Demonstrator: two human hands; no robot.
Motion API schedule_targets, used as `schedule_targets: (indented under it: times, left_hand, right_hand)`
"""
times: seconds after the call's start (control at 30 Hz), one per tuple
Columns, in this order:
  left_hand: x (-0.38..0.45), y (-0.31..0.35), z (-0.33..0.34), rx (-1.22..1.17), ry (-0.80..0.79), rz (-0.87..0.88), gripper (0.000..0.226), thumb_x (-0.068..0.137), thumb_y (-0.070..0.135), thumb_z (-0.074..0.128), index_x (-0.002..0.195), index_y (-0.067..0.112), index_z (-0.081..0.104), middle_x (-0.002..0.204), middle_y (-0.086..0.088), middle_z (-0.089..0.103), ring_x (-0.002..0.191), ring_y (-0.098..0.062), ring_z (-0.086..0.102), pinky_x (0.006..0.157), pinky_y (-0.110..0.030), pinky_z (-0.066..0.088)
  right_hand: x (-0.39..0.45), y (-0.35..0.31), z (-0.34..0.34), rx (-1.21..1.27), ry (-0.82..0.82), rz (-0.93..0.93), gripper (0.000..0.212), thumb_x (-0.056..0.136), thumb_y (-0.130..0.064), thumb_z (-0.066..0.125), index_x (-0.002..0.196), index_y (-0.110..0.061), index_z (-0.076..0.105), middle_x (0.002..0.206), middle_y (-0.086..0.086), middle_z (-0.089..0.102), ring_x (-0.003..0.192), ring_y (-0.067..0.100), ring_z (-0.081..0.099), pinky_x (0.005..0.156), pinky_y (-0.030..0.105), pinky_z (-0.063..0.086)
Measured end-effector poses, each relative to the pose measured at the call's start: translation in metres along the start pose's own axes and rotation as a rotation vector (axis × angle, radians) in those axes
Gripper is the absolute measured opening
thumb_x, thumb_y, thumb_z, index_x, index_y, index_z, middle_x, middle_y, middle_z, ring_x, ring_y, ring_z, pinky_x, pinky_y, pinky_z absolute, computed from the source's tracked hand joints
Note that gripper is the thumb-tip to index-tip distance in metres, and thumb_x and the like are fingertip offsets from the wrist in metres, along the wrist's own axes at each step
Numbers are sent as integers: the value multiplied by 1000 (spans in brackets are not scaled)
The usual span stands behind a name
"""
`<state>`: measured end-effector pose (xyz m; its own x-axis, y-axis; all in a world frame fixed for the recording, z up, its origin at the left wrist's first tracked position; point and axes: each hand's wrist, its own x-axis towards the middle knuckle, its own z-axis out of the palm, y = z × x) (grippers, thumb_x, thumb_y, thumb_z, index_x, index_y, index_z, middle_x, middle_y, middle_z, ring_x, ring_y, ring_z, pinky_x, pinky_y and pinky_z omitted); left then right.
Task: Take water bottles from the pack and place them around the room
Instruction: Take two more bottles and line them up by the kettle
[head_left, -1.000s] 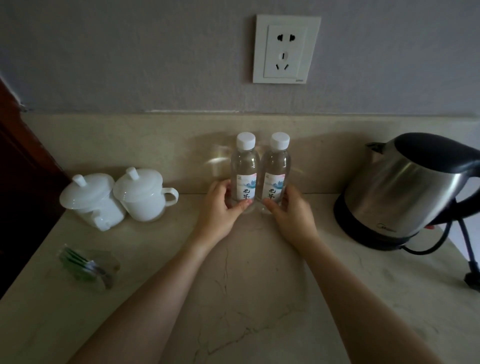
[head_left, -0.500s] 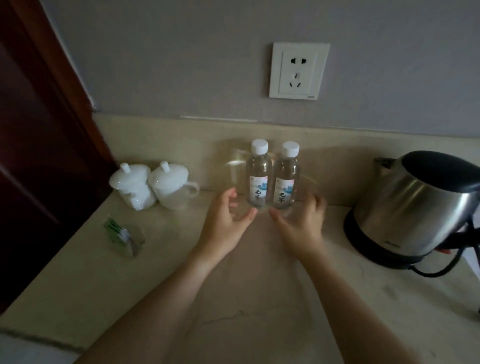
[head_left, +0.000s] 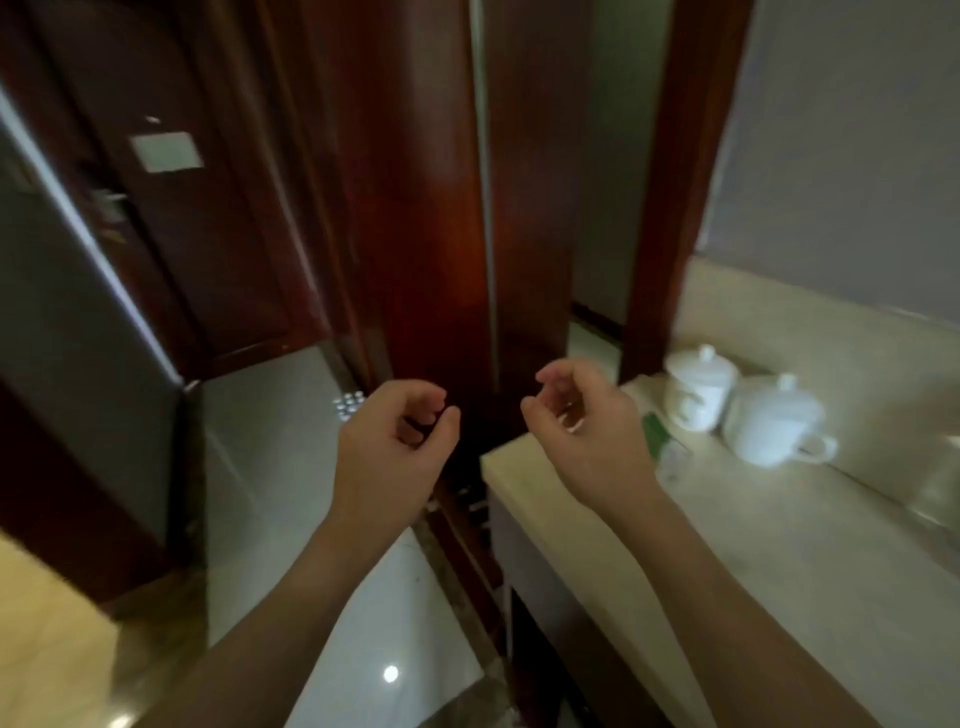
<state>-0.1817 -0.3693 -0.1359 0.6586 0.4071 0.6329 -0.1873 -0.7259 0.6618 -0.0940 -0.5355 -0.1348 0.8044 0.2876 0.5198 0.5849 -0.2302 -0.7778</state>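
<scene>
Both hands up in front of me, nothing in either. My left hand (head_left: 392, 441) has a loose, half-curled grip, fingers bent in toward the palm. The right hand (head_left: 582, 423) is the same, narrow and empty, hovering over the corner of the desk (head_left: 779, 571). Two white lidded cups (head_left: 748, 410) sit side by side at the back of the desk, with a green packet (head_left: 653, 434) just beside them. Can't see any bottles. Dark wood door (head_left: 405, 182) straight ahead, shiny floor (head_left: 291, 467) below my left hand.

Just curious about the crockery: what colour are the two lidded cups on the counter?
The two lidded ceramic cups are plain white, seen in the head view.
</scene>
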Motion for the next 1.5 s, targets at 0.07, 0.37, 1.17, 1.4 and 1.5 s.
schedule_targets:
  times: [0.07,0.37,1.17,1.4,1.5]
  left_hand:
    - [-8,-37,-48,83,111,-115,13,82,14,75,87,23,67,80,10,66,75,-7,63,60,-12,48]
    - [15,-177,-194,256,311,-392,13,85,17,72,97,16,67,86,6,65,77,-9,62,60,-9,49]
    - [324,-522,-189,136,109,-428,25,82,20,76,104,25,64,99,12,65,86,-9,64,75,-31,59]
    - [449,-619,-211,160,207,-504,22,82,20,75,102,25,66,97,11,66,86,-8,65,75,-32,59]
    - [488,-663,-220,157,229,-523,23,82,20,76,101,26,66,96,12,66,86,-7,64,75,-31,59]
  right_hand:
    - [13,-18,56,67,-131,-47,16,86,-22,69,99,-21,61,81,-6,63,77,8,60,67,18,46]
    - [57,-59,280,230,-336,-9,17,85,-17,69,93,-29,59,79,-10,62,75,9,60,66,19,45]
    - [349,47,610,213,-385,100,26,81,-17,76,98,-24,58,87,-9,61,73,-10,56,62,6,44]
    - [506,63,708,243,-385,105,16,85,-13,72,97,-18,62,83,-3,65,73,3,59,64,11,47]
    - [549,71,752,226,-390,102,17,85,-14,72,98,-20,62,85,-4,65,75,8,61,66,8,48]
